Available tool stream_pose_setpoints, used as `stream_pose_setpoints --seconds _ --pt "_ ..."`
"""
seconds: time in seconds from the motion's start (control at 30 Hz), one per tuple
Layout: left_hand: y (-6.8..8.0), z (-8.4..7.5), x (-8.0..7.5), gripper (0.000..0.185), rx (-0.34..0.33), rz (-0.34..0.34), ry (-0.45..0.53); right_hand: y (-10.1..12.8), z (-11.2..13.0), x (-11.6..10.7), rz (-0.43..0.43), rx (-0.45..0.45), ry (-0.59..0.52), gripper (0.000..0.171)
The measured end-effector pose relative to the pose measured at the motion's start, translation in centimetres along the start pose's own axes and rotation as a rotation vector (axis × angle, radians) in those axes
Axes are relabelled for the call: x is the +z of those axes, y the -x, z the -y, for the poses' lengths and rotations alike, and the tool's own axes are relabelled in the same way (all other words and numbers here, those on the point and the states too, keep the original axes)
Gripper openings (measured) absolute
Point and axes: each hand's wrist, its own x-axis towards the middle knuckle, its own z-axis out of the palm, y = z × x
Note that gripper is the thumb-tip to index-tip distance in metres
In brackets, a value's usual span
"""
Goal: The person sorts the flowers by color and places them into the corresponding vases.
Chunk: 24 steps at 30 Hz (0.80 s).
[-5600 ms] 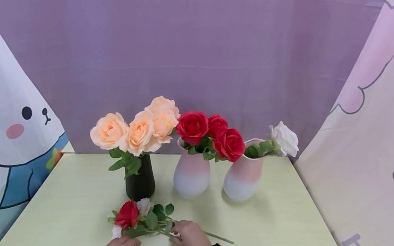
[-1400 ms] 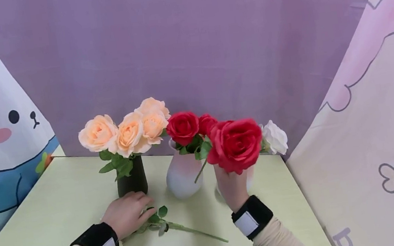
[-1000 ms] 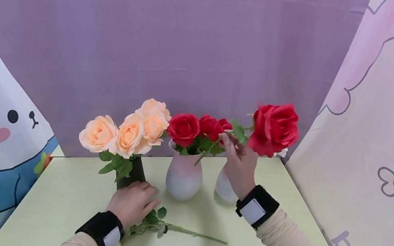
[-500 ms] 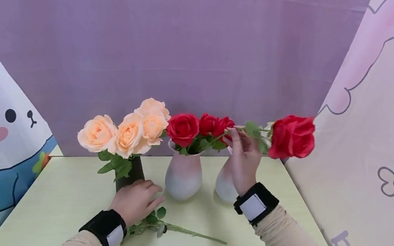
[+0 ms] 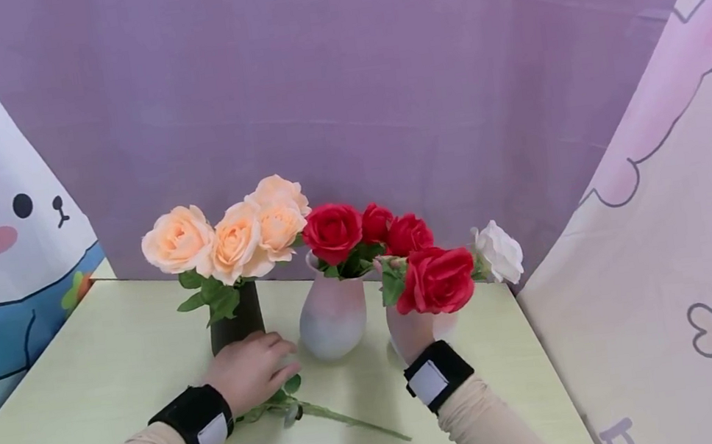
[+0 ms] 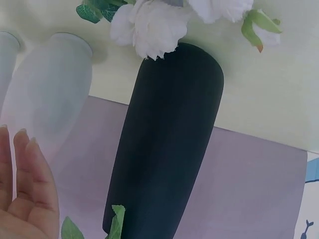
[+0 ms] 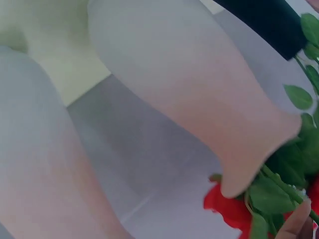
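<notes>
My right hand (image 5: 412, 330) pinches a red rose (image 5: 438, 280) by its stem, its bloom hanging over the hand in the head view. In the right wrist view a fingertip (image 7: 297, 221) lies on the stem, which crosses the mouth of the middle pink-white vase (image 7: 189, 74); whether its end is inside cannot be told. That vase holds several red roses (image 5: 333, 234). My left hand (image 5: 253, 371) hovers in front of the black vase (image 5: 244, 317), fingers relaxed, holding nothing. Beneath it lies a green stem (image 5: 354, 421); white blooms (image 6: 154, 30) show in the left wrist view.
Several peach roses (image 5: 238, 240) fill the black vase. A second pink-white vase (image 5: 445, 323) on the right, partly behind my right hand, has a white rose (image 5: 498, 252). All stands on a pale table (image 5: 114, 370) before a purple cloth (image 5: 346, 90).
The red rose was lifted off the table. Over the last second its bloom swings right, then back left and down, as my right hand turns. My left hand shifted towards the black vase.
</notes>
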Motion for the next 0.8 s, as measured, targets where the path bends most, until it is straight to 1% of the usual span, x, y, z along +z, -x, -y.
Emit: stream_pose_setpoints --seconds 0.03,0.07,0.1,0.13,0.17,0.2,0.23,0.27,0.3,0.33,0.37,0.4,0.43,0.47,0.5,0.53,0.57,0.6,0.63,0.67,0.7,0.73,0.77,0.8 --pt "0.1 -0.1 -0.3 0.038 0.006 -0.006 0.012 1.3 -3.6 1.5 0.018 -0.01 0.101 0.029" --pt "0.2 -0.1 -0.1 0.037 0.005 -0.019 0.02 2.5 -7.2 2.9 0.025 -0.034 0.217 0.028" --pt "0.3 -0.1 0.0 0.037 0.005 -0.033 0.025 3.7 -10.1 4.0 0.023 -0.079 0.319 0.027" --pt "0.4 -0.2 -0.1 0.039 0.008 -0.037 0.039 4.5 -11.4 4.7 0.053 -0.046 0.322 0.026" --pt "0.5 -0.2 0.1 0.039 0.005 -0.039 0.04 4.7 -10.8 4.6 0.106 -0.017 0.268 0.023" --pt "0.6 -0.1 0.4 0.039 0.001 -0.04 0.043 5.0 -10.8 4.8 0.131 0.014 0.183 0.017" --pt "0.7 -0.1 0.6 0.039 -0.006 -0.029 0.046 5.1 -9.9 4.6 0.152 0.072 0.056 0.013" --pt "0.9 0.0 1.3 0.038 -0.017 -0.027 0.036 4.9 -8.6 4.3 0.237 0.071 0.122 0.014" --pt "0.9 0.0 1.6 0.037 -0.023 -0.013 0.035 4.4 -6.9 3.8 0.293 0.187 -0.178 0.01" --pt "1.0 0.0 1.9 0.038 -0.029 0.004 0.032 3.7 -4.8 3.2 0.32 0.325 -0.628 0.012" --pt "1.1 0.2 2.6 0.035 -0.035 0.006 0.022 3.0 -3.3 2.8 0.302 0.437 -1.021 0.02" --pt "1.1 0.2 2.9 0.035 -0.037 0.014 0.027 2.8 -3.3 3.0 0.244 0.568 -1.476 0.03" --pt "1.2 0.2 3.2 0.035 -0.039 0.027 0.032 2.2 -2.4 2.7 0.201 0.678 -1.681 0.041" --pt "1.2 0.2 3.5 0.035 -0.038 0.031 0.034 2.1 -2.7 2.9 0.2 0.68 -1.697 0.043" --pt "1.3 0.2 3.8 0.035 -0.037 0.033 0.04 2.1 -3.3 3.3 0.202 0.612 -1.454 0.048" --pt "1.3 0.2 4.0 0.035 -0.034 0.036 0.045 2.3 -4.1 3.7 0.221 0.552 -1.356 0.045" --pt "1.3 0.2 4.2 0.035 -0.032 0.037 0.052 2.7 -5.7 4.5 0.218 0.471 -1.14 0.036" --pt "1.3 0.2 4.5 0.035 -0.032 0.044 0.055 3.0 -6.5 4.9 0.227 0.396 -0.967 0.033" --pt "1.4 0.2 4.7 0.035 -0.032 0.051 0.057 3.3 -7.3 5.3 0.198 0.318 -0.747 0.028" --pt "1.4 0.2 4.9 0.036 -0.032 0.053 0.057 3.5 -8.3 5.8 0.171 0.274 -0.603 0.022" --pt "1.5 0.2 5.0 0.036 -0.032 0.059 0.058 3.4 -7.9 5.8 0.17 0.301 -0.547 0.023" --pt "1.5 0.3 5.2 0.035 -0.034 0.065 0.057 3.2 -7.4 5.8 0.168 0.334 -0.447 0.023" --pt "1.6 0.3 5.3 0.035 -0.035 0.068 0.057 3.1 -7.2 5.8 0.176 0.333 -0.34 0.021" --pt "1.7 0.3 5.4 0.035 -0.036 0.072 0.054 2.8 -6.3 5.6 0.197 0.36 -0.282 0.022"
